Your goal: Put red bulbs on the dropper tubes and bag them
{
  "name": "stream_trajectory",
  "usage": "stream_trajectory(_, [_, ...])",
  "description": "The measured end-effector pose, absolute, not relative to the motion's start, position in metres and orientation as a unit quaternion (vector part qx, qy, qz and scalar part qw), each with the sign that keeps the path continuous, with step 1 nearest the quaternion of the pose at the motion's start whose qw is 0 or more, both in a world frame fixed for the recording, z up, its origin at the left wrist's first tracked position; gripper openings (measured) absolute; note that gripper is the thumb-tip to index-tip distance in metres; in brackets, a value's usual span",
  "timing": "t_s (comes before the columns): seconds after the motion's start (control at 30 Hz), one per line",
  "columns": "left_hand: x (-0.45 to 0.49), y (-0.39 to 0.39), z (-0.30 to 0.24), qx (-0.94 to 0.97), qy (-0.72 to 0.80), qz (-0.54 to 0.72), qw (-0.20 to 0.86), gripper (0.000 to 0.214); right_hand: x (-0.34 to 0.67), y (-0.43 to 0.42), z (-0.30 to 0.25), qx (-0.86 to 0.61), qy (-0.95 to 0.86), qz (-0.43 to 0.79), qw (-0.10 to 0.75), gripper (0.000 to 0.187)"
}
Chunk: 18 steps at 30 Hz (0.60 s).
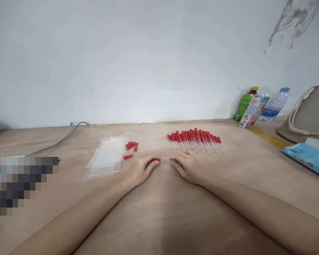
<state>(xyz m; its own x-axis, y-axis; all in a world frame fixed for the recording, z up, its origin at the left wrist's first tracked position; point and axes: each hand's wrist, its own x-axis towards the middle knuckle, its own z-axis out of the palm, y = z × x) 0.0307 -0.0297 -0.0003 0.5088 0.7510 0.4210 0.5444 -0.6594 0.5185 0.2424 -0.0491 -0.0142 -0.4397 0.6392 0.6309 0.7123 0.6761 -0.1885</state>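
Note:
In the middle of the table, my left hand pinches a red rubber dropper bulb, its open end facing right. My right hand grips a clear glass dropper tube, whose end points left at the bulb; a small gap separates the two. Several loose red bulbs lie beyond my left hand. Next to them, several bare glass tubes are laid side by side. Behind my right hand spreads a pile of droppers with red bulbs fitted, tips toward me.
Clear plastic bags lie left of the loose bulbs. A grey cable runs along the far left. Bottles, a beige bag and a blue packet stand or lie at the right. A white wall closes off the back.

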Motion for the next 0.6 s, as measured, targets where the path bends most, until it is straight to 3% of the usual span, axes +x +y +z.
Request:
stream_trajectory(0.13, [0.0319,-0.0306,0.0015,0.862,0.362,0.331,0.127,0.020,0.2382,-0.0479,-0.0149,-0.388,-0.849,-0.040,0.357,0.018])
stream_trajectory(0.33, [0.0347,-0.0322,0.0014,0.840,0.377,0.324,0.219,0.023,0.2365,-0.0464,-0.0166,-0.382,-0.848,-0.044,0.365,0.018])
stream_trajectory(0.6, [0.0355,-0.0304,0.0034,0.838,0.386,0.317,0.220,0.023,0.2373,-0.0487,-0.0145,-0.387,-0.850,-0.050,0.354,0.018])
